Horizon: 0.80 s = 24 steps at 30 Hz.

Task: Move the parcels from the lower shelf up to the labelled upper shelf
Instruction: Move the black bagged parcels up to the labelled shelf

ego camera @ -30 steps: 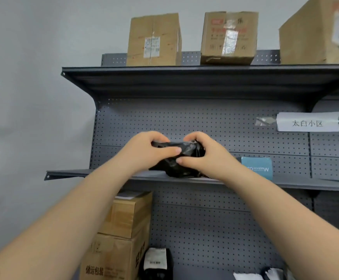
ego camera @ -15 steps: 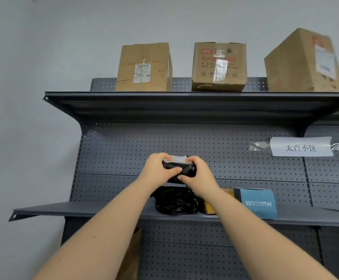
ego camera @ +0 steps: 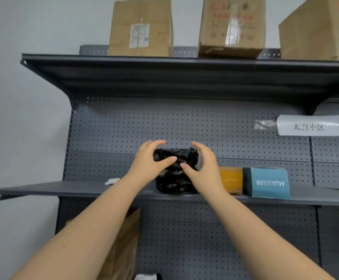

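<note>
Two grey steel shelves stick out of one big pegboard rack [ego camera: 184, 122] that fills most of the frame. The top shelf [ego camera: 164, 73] crosses the upper third, and three cardboard boxes stand along it: left carton [ego camera: 140, 27], middle carton [ego camera: 231, 27] and right carton [ego camera: 316, 31], the last one cut off by the frame edge. The labelled shelf [ego camera: 63, 189] crosses the middle. Bare pegboard shows between it and the underside of the top shelf, and bare shelf runs from the hands out to its left front corner.

At lower left a brown carton [ego camera: 124, 249] stands under that shelf. The left hand [ego camera: 148, 164] and right hand [ego camera: 205, 168] cup the black bagged parcel [ego camera: 176, 156] at centre frame. It sits on top of a second black bag [ego camera: 174, 184] on the labelled shelf. Both hands' fingers are arched and slightly spread over its top corners, with thumbs across its front. Can't tell if they're squeezing or just touching.

Hard against the right wrist sits an orange box [ego camera: 230, 179], then a blue USB box [ego camera: 269, 182] touching it. A white paper label [ego camera: 307, 126] is taped on the pegboard above those. A tiny white scrap [ego camera: 112, 181] lies left of the hands.
</note>
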{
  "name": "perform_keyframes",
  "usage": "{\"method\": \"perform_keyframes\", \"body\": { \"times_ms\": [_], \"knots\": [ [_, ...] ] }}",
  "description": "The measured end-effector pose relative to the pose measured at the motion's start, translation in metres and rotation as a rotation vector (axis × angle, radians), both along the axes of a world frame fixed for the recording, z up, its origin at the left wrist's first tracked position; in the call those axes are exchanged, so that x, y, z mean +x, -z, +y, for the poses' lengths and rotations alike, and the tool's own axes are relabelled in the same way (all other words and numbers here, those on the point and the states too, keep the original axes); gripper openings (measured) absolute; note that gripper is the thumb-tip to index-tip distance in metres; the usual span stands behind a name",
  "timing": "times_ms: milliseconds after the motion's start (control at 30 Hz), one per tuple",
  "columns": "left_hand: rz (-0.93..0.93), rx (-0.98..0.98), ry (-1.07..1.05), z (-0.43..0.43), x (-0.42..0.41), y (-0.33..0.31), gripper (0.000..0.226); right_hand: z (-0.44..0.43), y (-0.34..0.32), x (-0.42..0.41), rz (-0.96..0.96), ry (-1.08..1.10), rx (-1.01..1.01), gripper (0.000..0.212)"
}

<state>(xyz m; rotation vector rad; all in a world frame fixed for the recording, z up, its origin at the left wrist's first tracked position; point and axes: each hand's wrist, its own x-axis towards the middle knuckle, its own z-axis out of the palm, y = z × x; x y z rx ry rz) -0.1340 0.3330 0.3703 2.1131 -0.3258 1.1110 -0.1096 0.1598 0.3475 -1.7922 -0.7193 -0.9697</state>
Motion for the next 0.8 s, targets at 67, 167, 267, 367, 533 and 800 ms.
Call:
{"method": "perform_keyframes", "body": {
  "times_ms": [67,167,267,367,533,800],
  "knots": [
    [-0.054,-0.024,0.063,0.0,-0.028,0.02,0.056,-0.007,0.024,-0.027,-0.056,-0.042,0.022,0.058],
    [-0.081,-0.056,0.156,0.001,-0.062,0.066,0.053,-0.009,0.076,-0.06,-0.078,-0.104,-0.022,0.057],
    [-0.035,-0.061,0.173,0.005,-0.074,0.111,0.053,-0.005,0.126,-0.075,-0.002,-0.174,-0.092,0.06],
    [0.058,-0.052,0.153,0.013,-0.072,0.161,0.055,0.006,0.173,-0.072,0.117,-0.2,-0.147,0.062],
    [0.24,-0.068,0.105,0.025,-0.056,0.237,0.06,0.02,0.24,-0.045,0.298,-0.192,-0.157,0.062],
    [0.462,-0.162,0.058,0.04,-0.013,0.33,0.063,0.038,0.31,0.0,0.503,-0.178,-0.174,0.064]
  ]
}}
